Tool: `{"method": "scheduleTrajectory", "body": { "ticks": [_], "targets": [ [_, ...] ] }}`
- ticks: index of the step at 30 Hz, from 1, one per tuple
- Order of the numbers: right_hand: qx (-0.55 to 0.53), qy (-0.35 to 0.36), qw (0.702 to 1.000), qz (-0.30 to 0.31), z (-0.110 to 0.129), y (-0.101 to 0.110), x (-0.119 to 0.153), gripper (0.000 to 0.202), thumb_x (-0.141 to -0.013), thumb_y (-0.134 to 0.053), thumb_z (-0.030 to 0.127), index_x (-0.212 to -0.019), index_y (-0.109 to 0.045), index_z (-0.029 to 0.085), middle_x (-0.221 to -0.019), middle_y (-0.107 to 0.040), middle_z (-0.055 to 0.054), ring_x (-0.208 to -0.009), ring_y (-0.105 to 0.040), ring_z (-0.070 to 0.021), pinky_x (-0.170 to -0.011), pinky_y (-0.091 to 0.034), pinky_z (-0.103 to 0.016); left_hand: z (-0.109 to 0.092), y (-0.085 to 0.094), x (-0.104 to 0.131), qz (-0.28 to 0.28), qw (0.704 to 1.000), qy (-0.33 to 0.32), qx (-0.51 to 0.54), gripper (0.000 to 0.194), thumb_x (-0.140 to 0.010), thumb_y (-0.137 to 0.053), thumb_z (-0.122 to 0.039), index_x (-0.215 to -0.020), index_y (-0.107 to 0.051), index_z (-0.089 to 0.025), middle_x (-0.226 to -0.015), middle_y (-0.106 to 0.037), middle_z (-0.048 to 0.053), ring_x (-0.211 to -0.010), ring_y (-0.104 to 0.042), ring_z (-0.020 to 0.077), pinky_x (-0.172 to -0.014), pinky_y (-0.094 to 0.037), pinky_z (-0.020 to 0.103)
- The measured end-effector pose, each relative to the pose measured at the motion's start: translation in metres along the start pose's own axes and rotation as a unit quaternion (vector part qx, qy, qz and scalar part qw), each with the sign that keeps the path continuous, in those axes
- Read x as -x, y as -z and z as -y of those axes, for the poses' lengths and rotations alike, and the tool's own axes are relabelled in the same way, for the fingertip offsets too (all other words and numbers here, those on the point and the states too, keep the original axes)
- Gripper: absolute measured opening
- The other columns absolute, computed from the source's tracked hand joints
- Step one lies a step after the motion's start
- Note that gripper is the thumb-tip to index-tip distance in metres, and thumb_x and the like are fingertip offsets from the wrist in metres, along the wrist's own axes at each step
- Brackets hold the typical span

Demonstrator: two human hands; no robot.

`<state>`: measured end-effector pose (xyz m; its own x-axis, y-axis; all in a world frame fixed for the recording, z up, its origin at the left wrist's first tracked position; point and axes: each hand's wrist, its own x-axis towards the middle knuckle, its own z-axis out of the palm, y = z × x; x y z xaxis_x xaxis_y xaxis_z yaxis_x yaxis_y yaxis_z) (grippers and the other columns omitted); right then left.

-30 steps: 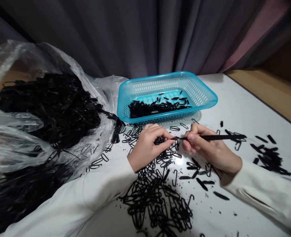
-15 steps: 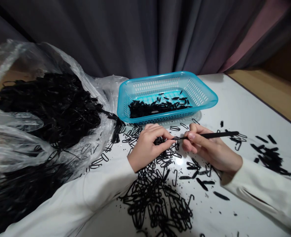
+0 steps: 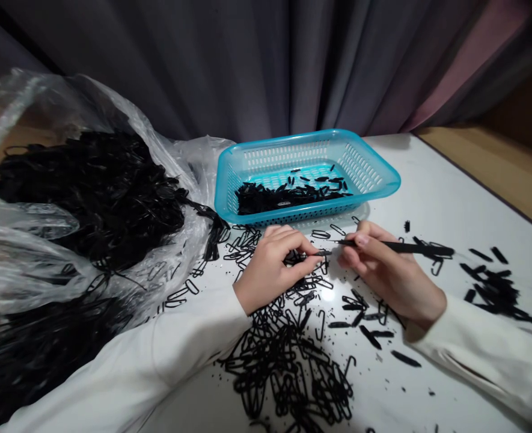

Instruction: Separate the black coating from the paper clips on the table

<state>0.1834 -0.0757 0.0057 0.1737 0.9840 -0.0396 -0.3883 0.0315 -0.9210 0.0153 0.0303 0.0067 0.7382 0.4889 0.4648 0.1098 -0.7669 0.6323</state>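
Observation:
My left hand (image 3: 280, 260) is closed, thumb and forefinger pinching a small black piece (image 3: 323, 253) whose end sticks out to the right. My right hand (image 3: 380, 261) grips a slim black pointed tool (image 3: 410, 246) like a pen, its thin tip pointing left. A small gap separates that tip from the black piece. Under and in front of my left hand lies a heap of black wire-like loops (image 3: 288, 367). Several flat black pieces (image 3: 370, 337) are scattered below my right hand.
Behind the hands stands a blue basket (image 3: 308, 215) holding black pieces. A clear plastic bag (image 3: 157, 141) with black strips (image 3: 89, 192) fills the left side. Another small black pile (image 3: 495, 288) lies at the right on the white table (image 3: 464, 198).
My right hand has drawn the tool back to the right, so its tip is now apart from the small piece in my left hand. My left hand has stayed in place.

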Motion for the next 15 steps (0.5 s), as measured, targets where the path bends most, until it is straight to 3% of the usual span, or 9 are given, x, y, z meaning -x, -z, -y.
{"method": "scheduleTrajectory", "body": {
  "ticks": [3, 7, 11, 15],
  "targets": [
    [0.117, 0.074, 0.988, -0.064, -0.0021, 0.0012, 0.0016, 0.016, -0.089, -0.059, 0.035, -0.082, -0.052, 0.023, -0.072, -0.056, 0.003, -0.068, -0.051, -0.0112, -0.063, -0.041, -0.025, 0.0000, 0.0000, -0.0002, -0.004, 1.000, -0.002, 0.001, 0.011, -0.082, -0.069, -0.022, -0.077, -0.059, -0.019, -0.077, -0.067, -0.004, -0.076, -0.060, 0.0129, -0.078, -0.038, 0.031],
    [0.292, 0.131, 0.943, -0.093, -0.0010, -0.0017, 0.0048, 0.009, -0.090, -0.057, 0.032, -0.098, -0.059, 0.026, -0.089, -0.062, 0.001, -0.080, -0.058, -0.0125, -0.069, -0.046, -0.025, -0.0001, 0.0001, -0.0003, -0.009, 1.000, -0.009, -0.003, 0.010, -0.082, -0.069, -0.022, -0.078, -0.060, -0.020, -0.077, -0.067, -0.004, -0.076, -0.060, 0.0132, -0.077, -0.038, 0.030],
    [0.400, 0.177, 0.898, -0.052, 0.0013, -0.0052, 0.0075, 0.010, -0.092, -0.054, 0.025, -0.092, -0.064, 0.026, -0.089, -0.062, 0.001, -0.081, -0.057, -0.0118, -0.072, -0.045, -0.024, -0.0004, -0.0002, 0.0004, -0.005, 1.000, -0.028, -0.006, 0.011, -0.082, -0.068, -0.022, -0.079, -0.059, -0.019, -0.077, -0.066, -0.004, -0.077, -0.059, 0.0128, -0.078, -0.038, 0.030],
    [0.434, 0.210, 0.876, -0.005, 0.0020, -0.0083, 0.0100, 0.010, -0.089, -0.056, 0.020, -0.095, -0.063, 0.023, -0.086, -0.059, -0.001, -0.079, -0.056, -0.0126, -0.071, -0.045, -0.026, -0.0011, -0.0002, 0.0010, 0.007, 0.999, -0.045, -0.014, 0.011, -0.083, -0.068, -0.021, -0.079, -0.058, -0.019, -0.077, -0.067, -0.004, -0.077, -0.058, 0.0135, -0.079, -0.037, 0.031]
  ]
}}
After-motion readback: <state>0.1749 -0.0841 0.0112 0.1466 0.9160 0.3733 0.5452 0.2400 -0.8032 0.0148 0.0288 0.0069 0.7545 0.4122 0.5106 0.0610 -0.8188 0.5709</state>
